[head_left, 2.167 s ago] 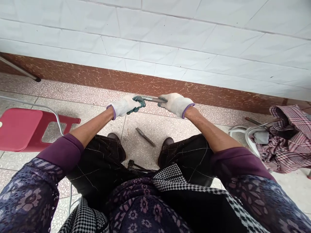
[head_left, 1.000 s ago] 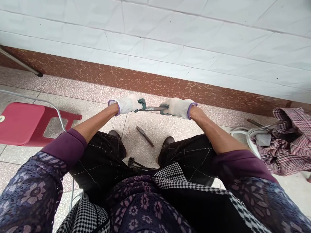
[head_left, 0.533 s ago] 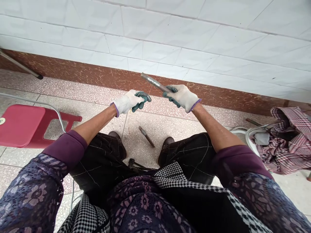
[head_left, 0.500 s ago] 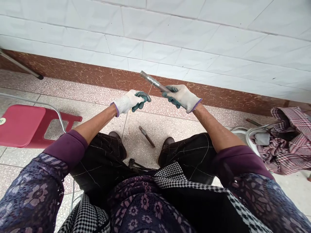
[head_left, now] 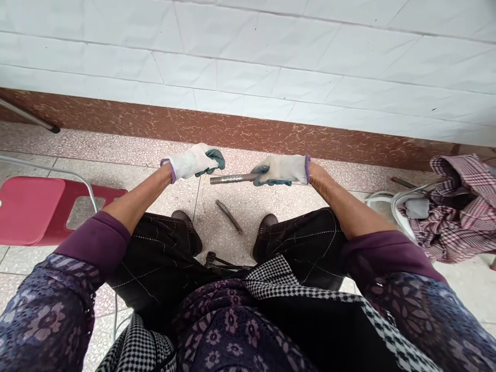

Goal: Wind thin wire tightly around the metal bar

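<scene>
My right hand (head_left: 281, 170), in a white glove with a dark green palm, is closed around one end of a brown-grey rod (head_left: 248, 177). The rod lies almost level and points left. A band of silvery wire (head_left: 231, 179) is wound round it near its free end. My left hand (head_left: 203, 160), gloved alike, is to the left of and slightly above the rod's tip. Its fingers are curled in a pinch; the thin strand between them and the rod is barely visible now. A second, similar rod (head_left: 229, 217) lies on the floor between my shoes.
A red plastic stool (head_left: 33, 209) stands at the left, with a grey metal tube (head_left: 50, 164) curving over it. Checked cloth (head_left: 457, 222) hangs over a pale frame at the right. Ahead, a white tiled wall (head_left: 248, 46) rises above a brown skirting (head_left: 248, 124).
My right hand has lowered and swung the rod from a slant to nearly level. My left hand has shifted a little left. The strand, clear before, is now hard to see.
</scene>
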`<state>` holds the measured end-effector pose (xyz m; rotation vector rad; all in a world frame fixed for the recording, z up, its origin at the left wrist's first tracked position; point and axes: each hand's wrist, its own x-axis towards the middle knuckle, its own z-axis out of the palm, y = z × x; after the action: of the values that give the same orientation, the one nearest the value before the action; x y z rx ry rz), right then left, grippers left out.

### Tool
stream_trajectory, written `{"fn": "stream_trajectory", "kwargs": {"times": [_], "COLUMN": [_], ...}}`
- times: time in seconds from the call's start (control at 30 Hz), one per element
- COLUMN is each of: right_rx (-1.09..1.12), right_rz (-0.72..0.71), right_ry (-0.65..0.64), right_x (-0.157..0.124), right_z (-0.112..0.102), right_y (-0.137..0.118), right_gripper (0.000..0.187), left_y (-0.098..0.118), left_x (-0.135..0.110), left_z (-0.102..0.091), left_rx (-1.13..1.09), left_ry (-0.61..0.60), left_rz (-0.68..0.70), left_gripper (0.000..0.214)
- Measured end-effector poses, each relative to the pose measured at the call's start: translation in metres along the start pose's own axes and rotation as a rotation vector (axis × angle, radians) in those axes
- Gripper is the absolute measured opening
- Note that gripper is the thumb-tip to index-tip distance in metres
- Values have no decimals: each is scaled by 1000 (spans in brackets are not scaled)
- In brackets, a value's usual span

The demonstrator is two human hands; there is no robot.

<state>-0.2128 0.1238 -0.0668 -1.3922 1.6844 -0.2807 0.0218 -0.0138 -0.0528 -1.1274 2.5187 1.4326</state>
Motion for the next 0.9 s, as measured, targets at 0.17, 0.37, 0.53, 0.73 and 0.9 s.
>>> {"fn": "stream_trajectory", "kwargs": {"times": [0.17,0.37,0.53,0.73,0.9], "right_rx": [-306,-56,436,411,138], "right_rz": [7,-57,-177,-147,-45], "right_ry": [275,441,330,-17,54], "right_x": [16,5,-12,-23,-16], "right_z": [-6,-12,-5,-5,1], "right_y": [1,-10,-20,-16,-1], "right_gripper": [24,20,29,42,28], "left_y": [14,23,20,12,7], "left_x": [3,6,0,2,2], "left_z": [11,14,21,11,5], "left_rx": [-108,-323,-398,-231,-32], "left_ry": [42,71,13,27,36], "left_rz": [-26,46,87,29,-15], "left_gripper": [19,23,25,19,23]}}
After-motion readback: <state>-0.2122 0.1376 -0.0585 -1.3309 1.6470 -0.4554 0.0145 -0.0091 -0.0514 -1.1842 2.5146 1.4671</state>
